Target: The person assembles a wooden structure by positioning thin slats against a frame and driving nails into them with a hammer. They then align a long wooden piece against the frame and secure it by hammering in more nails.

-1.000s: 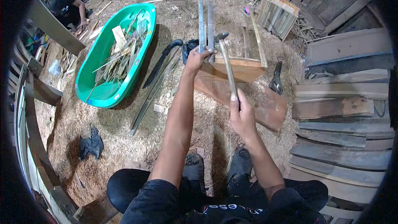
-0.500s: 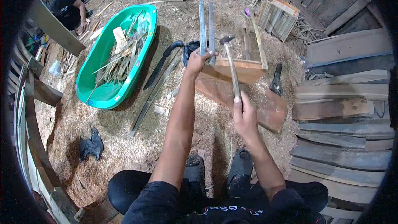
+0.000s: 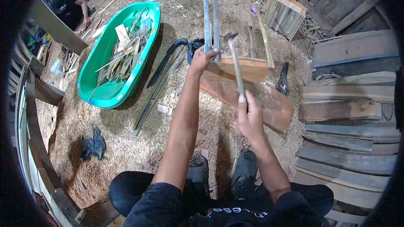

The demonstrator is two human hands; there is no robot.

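My right hand (image 3: 250, 115) is wrapped round the wooden handle of a hammer (image 3: 235, 63), whose head is raised near the wooden piece being assembled. My left hand (image 3: 202, 61) is closed on the near end of a grey wooden slat (image 3: 207, 21), at the left end of a thick wooden board (image 3: 248, 68). A second slat (image 3: 216, 27) stands beside it, and a lighter slat (image 3: 264, 38) rises from the board's right end. Under this piece lies a broad reddish plank (image 3: 277, 109). Any nail at my left fingers is too small to make out.
Left, a green plastic tub (image 3: 86, 77) holds wood scraps; a machete (image 3: 162, 65) lies beside it. A slatted wooden crate (image 3: 285, 14) stands back right. Stacked planks (image 3: 345, 92) line the right. Another person (image 3: 69, 8) crouches far left. Shavings cover the ground (image 3: 130, 147).
The hammer head has risen slightly and tilted, with my right hand almost in place. My left hand stays on the slat. The whole view has shifted a little.
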